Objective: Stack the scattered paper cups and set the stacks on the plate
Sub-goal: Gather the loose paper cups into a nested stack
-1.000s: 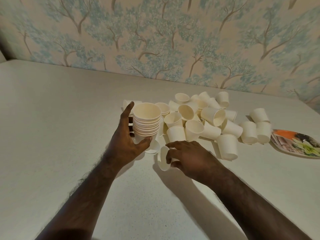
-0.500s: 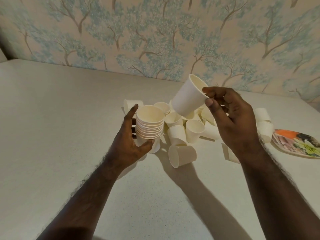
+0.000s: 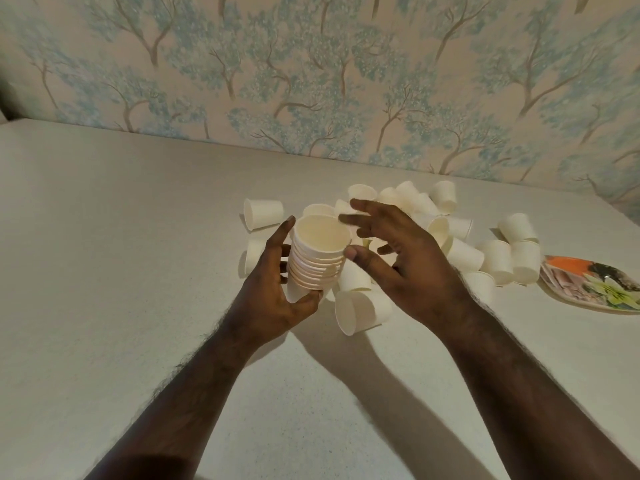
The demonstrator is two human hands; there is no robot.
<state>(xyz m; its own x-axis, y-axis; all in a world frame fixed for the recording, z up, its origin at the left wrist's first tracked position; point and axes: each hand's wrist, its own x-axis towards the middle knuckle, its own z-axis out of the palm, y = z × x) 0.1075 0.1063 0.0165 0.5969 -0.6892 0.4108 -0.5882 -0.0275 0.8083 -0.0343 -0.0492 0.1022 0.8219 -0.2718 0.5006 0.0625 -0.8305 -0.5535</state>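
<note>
My left hand (image 3: 273, 292) is wrapped around a stack of several nested white paper cups (image 3: 317, 259), held upright above the table with the mouth facing up. My right hand (image 3: 405, 268) hovers just right of the stack with its fingers spread and nothing in it. Its thumb tip is close to the stack's rim. Behind and under my right hand lies a pile of loose white cups (image 3: 460, 251), some upright, some on their sides. One cup (image 3: 360, 311) lies on its side in front of the pile. A flower-patterned plate (image 3: 595, 289) sits at the far right.
A single cup (image 3: 263, 213) lies on its side left of the pile, and another cup (image 3: 251, 256) stands partly behind my left hand. The white table (image 3: 121, 254) meets a wall with tree-patterned wallpaper (image 3: 311, 81) at the back.
My right hand brought the cup it held down onto the stack and let go; its fingers are now spread and empty. The stack in my left hand is one cup taller.
</note>
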